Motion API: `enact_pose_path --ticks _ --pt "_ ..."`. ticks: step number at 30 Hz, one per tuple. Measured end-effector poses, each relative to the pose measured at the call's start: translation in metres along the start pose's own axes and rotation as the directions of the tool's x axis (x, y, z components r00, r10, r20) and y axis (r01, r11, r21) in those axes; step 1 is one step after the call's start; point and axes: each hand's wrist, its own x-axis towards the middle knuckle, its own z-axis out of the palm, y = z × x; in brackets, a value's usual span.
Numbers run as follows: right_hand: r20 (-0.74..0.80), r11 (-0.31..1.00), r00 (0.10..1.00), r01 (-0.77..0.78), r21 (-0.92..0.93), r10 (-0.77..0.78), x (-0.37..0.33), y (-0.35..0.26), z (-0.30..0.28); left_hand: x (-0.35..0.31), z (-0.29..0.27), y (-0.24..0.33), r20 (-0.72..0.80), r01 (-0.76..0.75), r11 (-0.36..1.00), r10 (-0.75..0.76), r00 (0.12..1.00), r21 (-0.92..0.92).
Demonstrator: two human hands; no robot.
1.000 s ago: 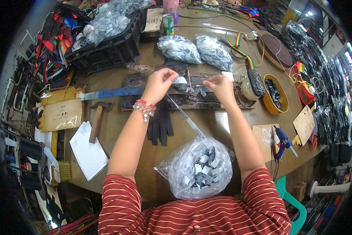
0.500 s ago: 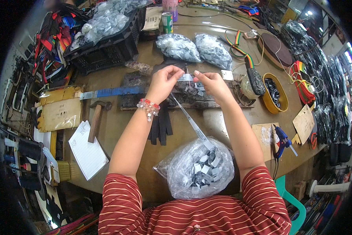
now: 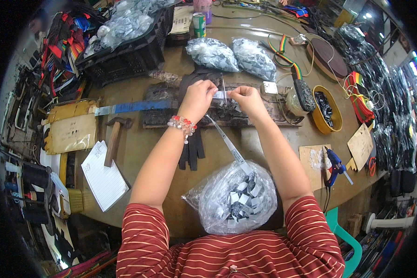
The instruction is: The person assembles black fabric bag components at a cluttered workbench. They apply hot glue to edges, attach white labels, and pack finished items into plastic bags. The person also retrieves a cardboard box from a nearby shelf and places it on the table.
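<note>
A narrow white label ribbon (image 3: 229,144) rises from the clear plastic bag (image 3: 208,217) in front of me and reaches my left hand (image 3: 198,99). That hand pinches the ribbon, and a short printed stretch of it spans to the fingertips of my right hand (image 3: 249,103), also closed in a pinch. Between the hands a thin upright metal piece (image 3: 224,85) meets the ribbon; whether it cuts into it cannot be made out. Cut pale and dark pieces (image 3: 243,201) fill the bag. Dark straps (image 3: 191,148) hang from the dark work block (image 3: 160,119) beneath my left wrist.
Two filled plastic bags (image 3: 211,54) lie beyond my hands, beside a black crate (image 3: 120,62). To the left are a hammer (image 3: 112,148) and lined paper (image 3: 104,178). A yellow bowl (image 3: 337,123) and blue glue gun (image 3: 337,164) are on the right.
My hands have come slightly nearer to me, and the right one has shifted left. The ribbon stretch between them now lies against the thin upright metal piece.
</note>
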Motion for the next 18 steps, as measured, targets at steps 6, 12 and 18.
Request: enact_pose_path --ticks 6,12,18 --pt "0.107 0.901 0.993 -0.083 0.427 0.041 -0.011 -0.013 -0.011 0.005 -0.004 0.014 0.044 0.104 0.938 -0.095 0.995 -0.330" --pt "0.074 0.988 0.991 0.118 -0.098 -0.111 -0.014 -0.033 -0.025 0.008 -0.010 0.012 0.289 0.298 0.769 -0.154 0.945 -0.565" --pt "-0.016 0.975 0.998 0.060 -0.216 -0.065 -0.013 -0.028 -0.042 0.007 -0.019 -0.016 0.097 0.182 0.934 -0.160 0.982 -0.308"
